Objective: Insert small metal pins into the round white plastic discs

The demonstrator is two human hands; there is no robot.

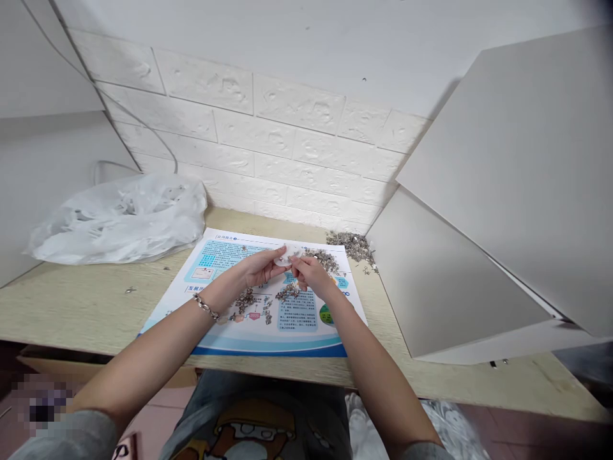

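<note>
Both my hands meet above a blue and white printed sheet [225, 319] lying on the wooden table [76, 300]. My left hand [261, 267] pinches a small white round piece [282, 258] between thumb and fingers; a metal bracelet circles that wrist. My right hand [306, 271] is closed in a pinch right beside the white piece, and what it grips is too small to name. Small silvery metal parts [249, 300] lie scattered on the sheet under my hands, with a denser heap [323, 257] just beyond my right hand.
A crumpled white plastic bag [119, 220] lies at the back left of the table. A larger pile of metal parts [352, 244] sits by the white brick wall. Big grey boards [502, 211] lean over the right side. A cable hangs down the left wall.
</note>
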